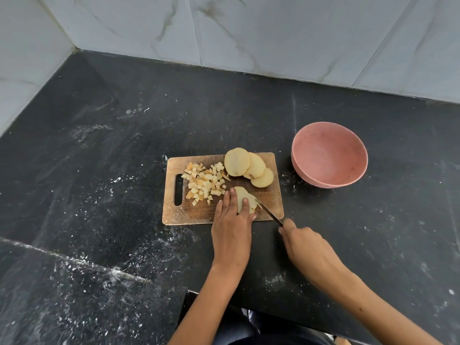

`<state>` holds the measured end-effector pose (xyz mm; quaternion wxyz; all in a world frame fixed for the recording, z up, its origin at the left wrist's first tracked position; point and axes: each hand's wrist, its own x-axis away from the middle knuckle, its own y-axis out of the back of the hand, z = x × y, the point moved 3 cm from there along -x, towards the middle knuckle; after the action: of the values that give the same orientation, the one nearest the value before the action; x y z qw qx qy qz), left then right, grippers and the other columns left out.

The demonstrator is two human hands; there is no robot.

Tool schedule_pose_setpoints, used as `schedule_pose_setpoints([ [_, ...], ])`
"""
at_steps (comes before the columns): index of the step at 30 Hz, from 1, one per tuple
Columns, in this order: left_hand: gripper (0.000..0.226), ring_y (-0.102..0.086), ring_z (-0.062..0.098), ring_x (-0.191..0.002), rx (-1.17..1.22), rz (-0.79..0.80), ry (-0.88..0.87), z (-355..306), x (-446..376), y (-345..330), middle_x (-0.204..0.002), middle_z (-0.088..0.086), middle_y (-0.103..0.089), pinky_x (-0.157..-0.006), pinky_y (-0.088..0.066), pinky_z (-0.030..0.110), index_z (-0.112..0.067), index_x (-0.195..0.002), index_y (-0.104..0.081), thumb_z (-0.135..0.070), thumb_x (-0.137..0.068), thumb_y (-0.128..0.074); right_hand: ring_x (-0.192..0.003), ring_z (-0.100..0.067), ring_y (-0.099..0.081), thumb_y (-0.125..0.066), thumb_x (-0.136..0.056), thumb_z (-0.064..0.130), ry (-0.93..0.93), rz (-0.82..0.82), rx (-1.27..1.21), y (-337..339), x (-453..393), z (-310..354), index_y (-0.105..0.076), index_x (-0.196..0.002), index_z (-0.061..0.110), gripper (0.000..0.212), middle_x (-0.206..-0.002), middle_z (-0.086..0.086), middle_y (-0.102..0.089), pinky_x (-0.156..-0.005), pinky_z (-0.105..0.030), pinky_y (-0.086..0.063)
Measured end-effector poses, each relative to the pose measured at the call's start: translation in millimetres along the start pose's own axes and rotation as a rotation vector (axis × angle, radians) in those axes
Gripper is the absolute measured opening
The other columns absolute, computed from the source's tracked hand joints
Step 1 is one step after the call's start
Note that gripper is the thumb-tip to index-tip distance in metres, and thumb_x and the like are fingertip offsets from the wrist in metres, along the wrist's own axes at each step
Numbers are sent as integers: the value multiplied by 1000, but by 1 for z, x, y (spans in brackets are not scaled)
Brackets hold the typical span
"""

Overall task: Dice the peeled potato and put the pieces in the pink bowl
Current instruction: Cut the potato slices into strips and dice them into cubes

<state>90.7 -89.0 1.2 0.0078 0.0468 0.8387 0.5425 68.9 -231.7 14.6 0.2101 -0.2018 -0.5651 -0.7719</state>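
Head view: wooden cutting board [270, 195] lies flat on a dark speckled countertop [124, 158], its handle slot at the left end. On the board's left half, a loose heap of diced potato pieces [204, 181], pale w/ some browned faces. At the board's far right, three round potato slices [249, 166] overlap like shingles, the leftmost uppermost and slightly overhanging the far edge. Near the front edge, centre-right, lies the potato slice being cut [242, 196], flat on the board. Left hand [232, 221] rests palm-down over it, fingers extended and pressing the slice down, fingertips [245, 200] on its top surface; nothing is enclosed in this hand. Right hand [303, 241] is off the board's front right corner, above the countertop, fingers curled closed around the handle of a knife [268, 211]; handle itself is hidden by the hand. Blade runs diagonally up-left from the hand, tip at the right edge of the held slice, approx. touching it. Pink bowl [308, 174] stands upright on the countertop just right of the board, apart from it, no potato visible inside. Pale marbled wall tiles [249, 33] back the counter; white specks scattered on the dark surface, esp. lower left
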Motion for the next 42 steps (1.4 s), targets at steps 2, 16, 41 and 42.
schedule_pose_setpoints([
  [2, 43, -15, 24, -146, 15, -4, 3, 0, 0, 1, -155, 15, -21, -117, -3, 29, -12, -141, -45, -29, -101, -44, -73, -26, -56, -22, -104, 36, 1, -28, -41, 0, 3, -1, -32, -94, 18, 23, -73, 0, -49, -64, -34, -38],
  [16, 42, -18, 22, -146, 30, -15, -5, 1, 1, 3, -154, 14, -24, -117, -4, 28, -13, -140, -47, -29, -101, -45, -80, -32, -61, -24, -103, 34, -2, -93, -128, 6, -20, 10, -43, -107, 11, 30, -90, -13, -62, -67, -39, -47],
  [41, 36, -24, 24, -144, 70, -22, 0, 3, 0, 0, -151, 15, -30, -115, -6, 27, -11, -132, -56, -24, -98, -51, -89, -30, -62, -35, -99, 14, 25, -39, 41, 8, -40, 38, -40, -101, 13, 5, -100, -10, -61, -64, -34, -43],
  [42, 37, -23, 23, -144, 71, -22, 0, 4, 0, 0, -152, 14, -29, -115, -5, 26, -12, -133, -56, -25, -98, -51, -89, -30, -62, -36, -99, 12, 20, -29, 52, 7, -39, 37, -38, -100, 14, 3, -101, -11, -61, -64, -34, -43],
])
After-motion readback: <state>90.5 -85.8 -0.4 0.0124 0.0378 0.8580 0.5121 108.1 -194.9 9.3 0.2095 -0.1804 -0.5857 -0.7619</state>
